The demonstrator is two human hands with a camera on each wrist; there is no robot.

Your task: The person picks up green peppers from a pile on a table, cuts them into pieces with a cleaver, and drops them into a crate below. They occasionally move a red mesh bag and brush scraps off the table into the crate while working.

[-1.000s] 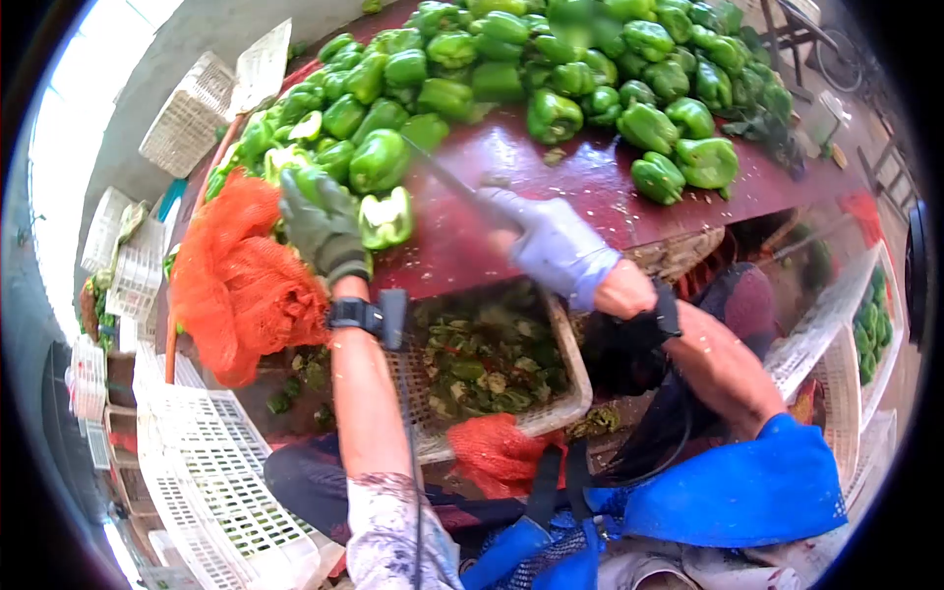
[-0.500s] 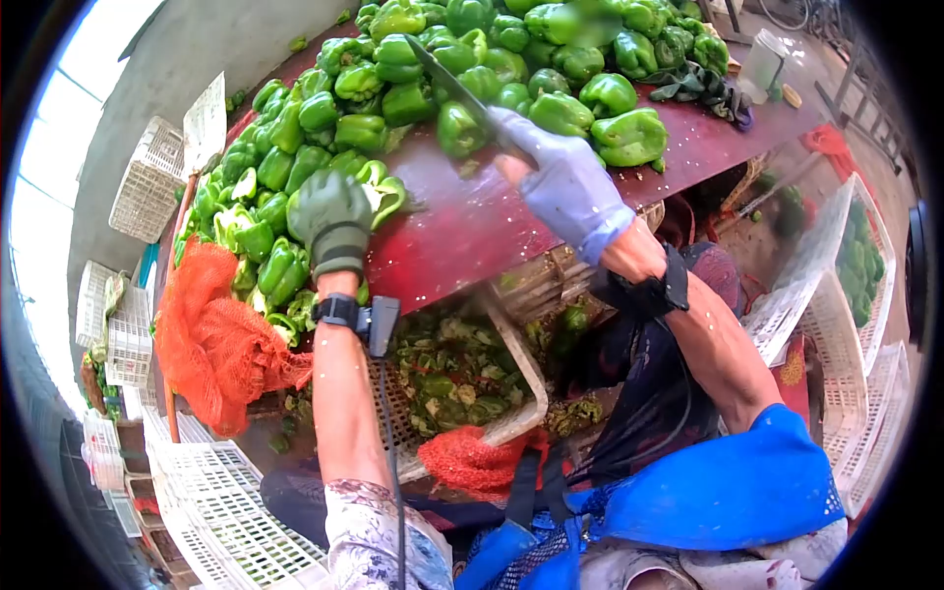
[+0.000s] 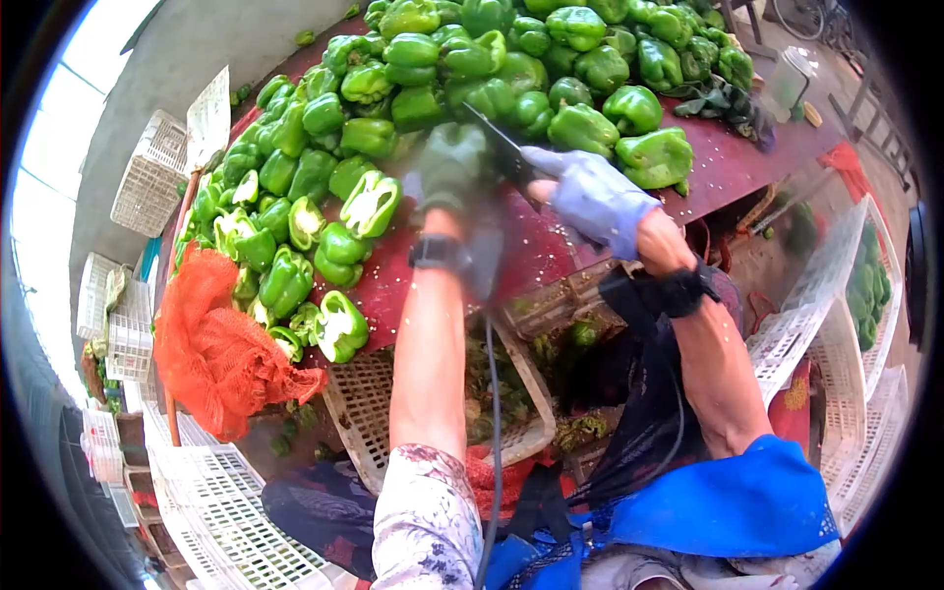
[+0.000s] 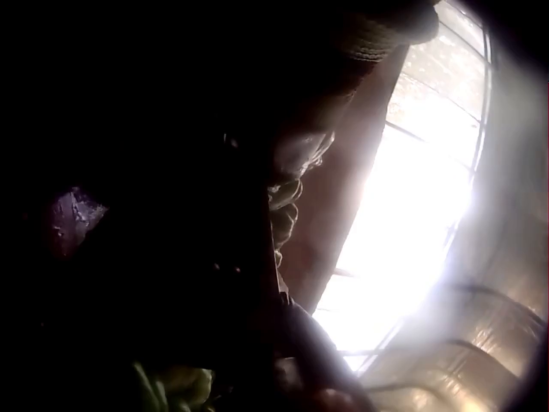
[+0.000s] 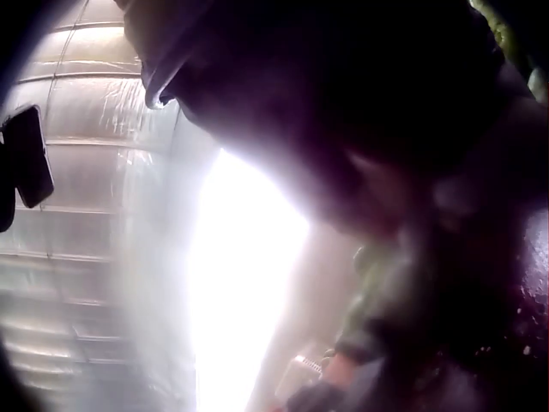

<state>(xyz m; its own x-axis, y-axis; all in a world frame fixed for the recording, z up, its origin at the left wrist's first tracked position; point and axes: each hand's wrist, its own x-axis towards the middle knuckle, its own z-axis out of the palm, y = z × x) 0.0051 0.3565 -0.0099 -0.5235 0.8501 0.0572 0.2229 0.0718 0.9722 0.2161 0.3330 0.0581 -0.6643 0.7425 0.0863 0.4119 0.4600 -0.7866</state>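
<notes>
At the near edge of the red worktop (image 3: 728, 162), a knife (image 3: 497, 147) is held in the gloved right hand (image 3: 595, 202), fingers wrapped round the handle, blade pointing up and away toward the heap of green peppers (image 3: 492, 59). The gloved left hand (image 3: 450, 167) is blurred at the front of the heap; its grasp cannot be told. Halved peppers (image 3: 369, 202) lie toward the left edge. Peppers judged light, hollow, firm-walled but crushable, waxy and slippery; best taken round the shoulders beside the stem, clear of the blade. Both wrist views too dark for use.
</notes>
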